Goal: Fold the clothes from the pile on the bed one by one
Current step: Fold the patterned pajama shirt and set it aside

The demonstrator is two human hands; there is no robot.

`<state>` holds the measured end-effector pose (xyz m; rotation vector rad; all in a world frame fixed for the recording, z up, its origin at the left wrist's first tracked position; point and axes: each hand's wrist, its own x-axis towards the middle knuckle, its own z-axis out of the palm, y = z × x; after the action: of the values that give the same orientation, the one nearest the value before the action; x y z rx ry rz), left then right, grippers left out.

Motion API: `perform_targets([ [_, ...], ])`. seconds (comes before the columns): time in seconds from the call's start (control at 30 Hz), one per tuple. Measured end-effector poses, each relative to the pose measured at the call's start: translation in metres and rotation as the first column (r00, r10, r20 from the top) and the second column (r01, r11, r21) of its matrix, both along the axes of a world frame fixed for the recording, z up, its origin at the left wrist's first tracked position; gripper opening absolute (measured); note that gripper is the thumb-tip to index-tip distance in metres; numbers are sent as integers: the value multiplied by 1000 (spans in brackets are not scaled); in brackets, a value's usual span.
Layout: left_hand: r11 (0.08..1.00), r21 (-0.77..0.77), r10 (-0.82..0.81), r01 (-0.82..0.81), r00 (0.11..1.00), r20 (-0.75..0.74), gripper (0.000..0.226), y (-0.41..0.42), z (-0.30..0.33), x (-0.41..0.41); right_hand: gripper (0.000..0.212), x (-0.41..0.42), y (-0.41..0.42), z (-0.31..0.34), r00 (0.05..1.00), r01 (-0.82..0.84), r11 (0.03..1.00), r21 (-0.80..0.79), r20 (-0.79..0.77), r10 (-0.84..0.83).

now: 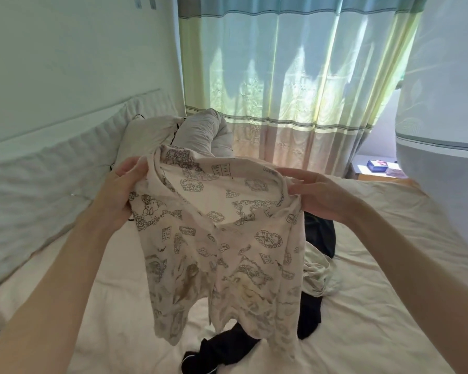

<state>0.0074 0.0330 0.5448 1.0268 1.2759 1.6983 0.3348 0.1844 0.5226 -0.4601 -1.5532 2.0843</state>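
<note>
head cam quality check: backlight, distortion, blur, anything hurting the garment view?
Head view: strong backlight through the striped green-and-yellow curtain, daylight glowing through it; wide-angle bending curves the white padded headboard and the forearms at the edges; the cream printed garment is evenly lit with readable print, softer toward its lower hem; left hand and right hand look reasonably sharp.

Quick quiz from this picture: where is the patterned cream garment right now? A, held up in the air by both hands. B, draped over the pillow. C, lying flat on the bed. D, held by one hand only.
A: the patterned cream garment hangs above the bed, with the left hand and the right hand each gripping its top edge.
</note>
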Motion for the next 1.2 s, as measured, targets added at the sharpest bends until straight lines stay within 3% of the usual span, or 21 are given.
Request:
perform_targets([
  [0.07, 998, 0, 60, -61, 987, 152, 9, -1, 1, 2, 51, -6, -4, -2, 999, 36, 998, 57, 18, -37],
  [0.17, 999, -27, 45, -38, 944, 326, 16, -3, 1, 4, 26, -18, -10, -6, 994, 101, 991, 93, 20, -103],
  [0.23, 995, -97, 55, -18, 917, 395, 23, -8, 3, 3, 21, -23, -10, -9, 995, 95, 993, 67, 29, -97],
  [0.3, 986, -150, 110, -70, 955, 274, 23, -18, 2, -3, 23, -23, -8, -9, 998, -3, 999, 38, 63, 1],
  [0.37, 976, -144, 161, -166, 986, -45, 28, -33, -2, -10, 43, -19, -4, -10, 983, -142, 989, 41, 120, 136],
  [0.47, 966, -157, 133, -207, 913, -386, 26, -53, -7, -12, 65, -17, 6, -16, 944, -235, 971, 50, 249, 216],
  [0.53, 947, -210, 105, -244, 851, -515, 27, -63, -16, -13, 55, -25, 6, -22, 914, -246, 956, 159, 368, 174],
  [0.6, 916, -281, 79, -286, 817, -571, 11, -74, -22, -12, 28, -39, 0, -26, 894, -181, 926, 332, 448, 14],
  [0.63, 896, -311, 67, -316, 790, -610, 15, -81, -25, -13, 17, -46, -3, -27, 882, -135, 896, 423, 464, -86],
  [0.7, 850, -349, 74, -394, 745, -663, 28, -98, -31, -15, 24, -59, -8, -33, 843, -75, 783, 618, 459, -281],
  [0.77, 825, -330, 105, -460, 698, -709, 27, -115, -36, -16, 20, -71, -18, -39, 817, -51, 681, 731, 422, -392],
  [0.9, 782, -249, 196, -571, 605, -772, 27, -144, -39, -11, 24, -89, -44, -50, 806, -2, 606, 795, 360, -469],
  [1.1, 757, -179, 260, -628, 541, -800, 36, -200, -42, -6, 27, -95, -96, -52, 838, 125, 642, 756, 266, -476],
  [1.2, 742, -162, 289, -651, 527, -799, 46, -237, -42, -3, 30, -91, -129, -48, 834, 138, 563, 815, 211, -510],
])
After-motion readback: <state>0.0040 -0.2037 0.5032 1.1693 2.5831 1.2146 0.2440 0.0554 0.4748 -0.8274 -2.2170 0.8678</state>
